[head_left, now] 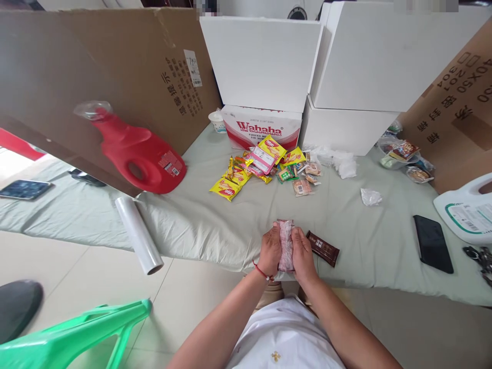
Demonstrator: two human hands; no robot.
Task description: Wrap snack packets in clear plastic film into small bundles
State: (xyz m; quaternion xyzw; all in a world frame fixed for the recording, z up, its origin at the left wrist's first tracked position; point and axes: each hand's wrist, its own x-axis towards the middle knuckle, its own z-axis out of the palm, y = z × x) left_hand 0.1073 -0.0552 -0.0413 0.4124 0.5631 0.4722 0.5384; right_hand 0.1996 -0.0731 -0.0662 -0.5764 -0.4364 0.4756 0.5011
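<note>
In front of my body, at the near edge of the cloth, a pinkish snack packet (285,246) lies between my two hands, with crinkled clear film over it. My left hand (270,249) grips its left side, thumb on top; a red string bracelet circles that wrist. From the other side, my right hand (303,252) holds the right edge with its fingers closed. A dark brown snack bar (323,248) rests just right of my right hand. Farther back is a pile of yellow snack packets (226,188), with small biscuit packs (303,187) beside it.
A Wahaha carton (263,125) and white boxes (353,130) stand behind. Left are a red jug (144,148) and a film roll (139,236) overhanging the edge. Crumpled film (371,197), a black phone (433,243) and a white jug (469,210) lie right. A green stool (77,333) stands below.
</note>
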